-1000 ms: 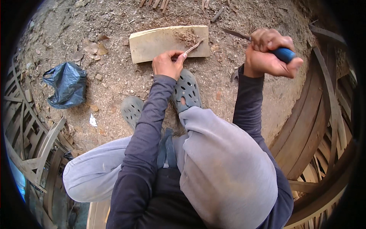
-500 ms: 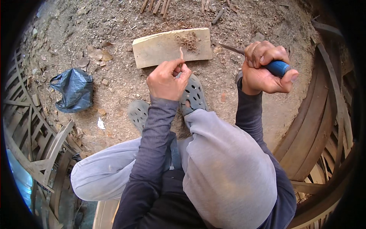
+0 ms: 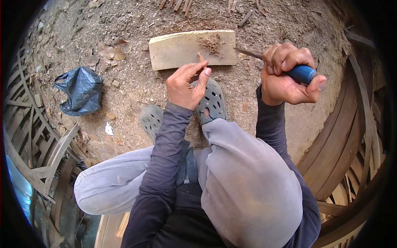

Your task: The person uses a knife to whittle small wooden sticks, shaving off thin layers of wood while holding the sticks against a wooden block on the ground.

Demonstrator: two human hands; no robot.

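My left hand (image 3: 185, 87) is closed in a pinch on a thin reddish wood stick (image 3: 201, 57), whose tip points away from me over the near edge of a pale wooden board (image 3: 171, 54). Curly brown shavings (image 3: 211, 44) lie on the right part of that board. My right hand (image 3: 278, 84) is wrapped round the blue handle of a knife (image 3: 302, 74), with the thumb stretched out past the handle's end. The knife's dark narrow blade points left, its tip near the board's right end. Blade and stick are apart.
A dark plastic bag (image 3: 81, 91) lies on the shaving-strewn ground at the left. My grey clogs (image 3: 213, 101) stand just below the board. Curved wooden strips (image 3: 331, 136) crowd the right side, and slatted wood pieces (image 3: 53, 153) the left. Thin sticks (image 3: 178, 5) lie at the far edge.
My left thumb has straightened along the stick, and the fingers have shifted slightly. The knife stays in my right hand, its tip now appearing closer to the board's right end. The view has shifted a little.
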